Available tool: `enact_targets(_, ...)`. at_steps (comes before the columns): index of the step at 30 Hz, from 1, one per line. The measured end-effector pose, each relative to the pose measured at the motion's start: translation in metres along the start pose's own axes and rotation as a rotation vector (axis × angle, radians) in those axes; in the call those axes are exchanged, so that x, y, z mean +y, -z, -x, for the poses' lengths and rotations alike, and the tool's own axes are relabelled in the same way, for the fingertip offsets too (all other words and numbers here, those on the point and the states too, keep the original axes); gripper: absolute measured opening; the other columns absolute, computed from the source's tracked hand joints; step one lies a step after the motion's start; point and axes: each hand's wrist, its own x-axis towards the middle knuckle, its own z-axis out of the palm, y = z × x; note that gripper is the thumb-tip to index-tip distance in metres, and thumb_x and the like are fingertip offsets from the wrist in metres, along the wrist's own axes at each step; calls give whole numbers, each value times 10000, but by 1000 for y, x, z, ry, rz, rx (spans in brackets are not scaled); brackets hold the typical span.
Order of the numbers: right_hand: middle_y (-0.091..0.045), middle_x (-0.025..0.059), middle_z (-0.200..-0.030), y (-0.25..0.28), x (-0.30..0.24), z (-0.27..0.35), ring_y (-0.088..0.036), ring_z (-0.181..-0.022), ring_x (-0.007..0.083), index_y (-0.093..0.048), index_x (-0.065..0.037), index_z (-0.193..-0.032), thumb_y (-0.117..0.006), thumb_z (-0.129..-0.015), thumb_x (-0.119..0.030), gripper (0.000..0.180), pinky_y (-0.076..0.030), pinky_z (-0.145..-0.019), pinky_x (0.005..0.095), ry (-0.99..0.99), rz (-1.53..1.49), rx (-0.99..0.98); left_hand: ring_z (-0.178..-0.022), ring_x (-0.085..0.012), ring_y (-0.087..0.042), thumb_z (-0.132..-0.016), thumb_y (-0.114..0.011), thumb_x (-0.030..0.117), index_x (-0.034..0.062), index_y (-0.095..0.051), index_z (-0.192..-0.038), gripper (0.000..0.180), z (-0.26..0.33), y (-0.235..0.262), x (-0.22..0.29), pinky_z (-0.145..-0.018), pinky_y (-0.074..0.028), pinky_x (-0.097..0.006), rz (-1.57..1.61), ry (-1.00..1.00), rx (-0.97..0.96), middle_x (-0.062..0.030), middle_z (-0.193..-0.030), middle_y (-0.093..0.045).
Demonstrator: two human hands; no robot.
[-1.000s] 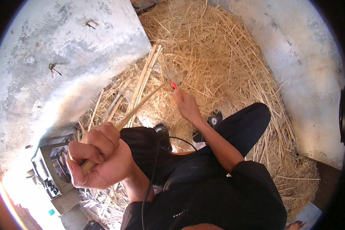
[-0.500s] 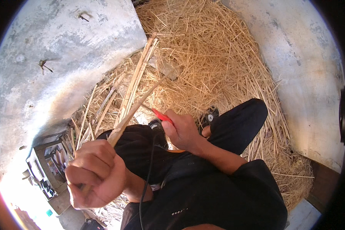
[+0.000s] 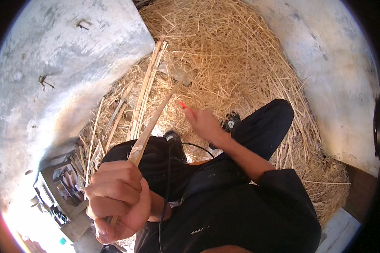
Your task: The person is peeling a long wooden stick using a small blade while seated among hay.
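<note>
My left hand is closed in a fist around a long, pale bamboo strip, which slants up and away to the right across my knee. The strip's far end tapers over the straw. To the right of it, my right hand is closed on a red-handled knife, slightly blurred by motion. Only a bit of the red shows past the fingers, and the blade cannot be made out. Knife and strip look apart.
Straw and shavings cover the floor. More long bamboo strips lie beyond my left knee. Worn grey-white walls rise on both sides. A small wooden shelf with odds and ends stands at the left. A black cord hangs before my body.
My right hand with the knife has moved up and away from the bamboo strip, where the blade was against it. My left hand has shifted slightly right and nearer to me.
</note>
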Motion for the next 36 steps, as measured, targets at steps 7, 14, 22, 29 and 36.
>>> enact_targets(7,-466,201,-541,46,-43,10,-491,-494,371,-548,14,-791,-413,-928,-326,390,-376,-482,422,209,-223,108,-291,-73,-201,-791,-429,242,116,-306,-517,325,0,-6,-5,-288,-153,-225,-14,-40,-10,-1,-364,-267)
enact_targets(14,-495,225,-572,-3,15,-20,-502,-514,393,-547,12,-862,-405,-933,-337,383,-373,-487,444,47,-114,68,-320,-74,-155,-830,-407,265,132,-301,-538,338,6,-12,-3,-329,-121,-236,-26,-17,17,5,-383,-257)
enact_targets(22,-509,231,-564,-22,-17,-3,-544,-531,382,-554,18,-873,-397,-927,-297,355,-406,-485,446,222,-201,25,-318,-89,-199,-929,-309,339,108,-325,-570,427,7,-8,-6,-337,-166,-240,-139,-88,188,-5,-385,-280)
enact_targets(29,-544,213,-597,12,-1,-22,-533,-519,391,-554,19,-855,-377,-934,-342,410,-421,-501,435,51,-124,77,-335,-90,-186,-933,-317,393,117,-329,-576,452,1,9,-5,-362,-158,-246,-65,-89,139,4,-396,-267)
enact_targets(36,-471,180,-516,-36,29,-47,-509,-454,327,-566,3,-822,-429,-916,-321,364,-374,-442,420,-82,-83,-24,-346,-88,-170,-928,-306,353,122,-319,-572,424,0,2,-4,-368,-156,-247,-55,-61,205,9,-405,-257)
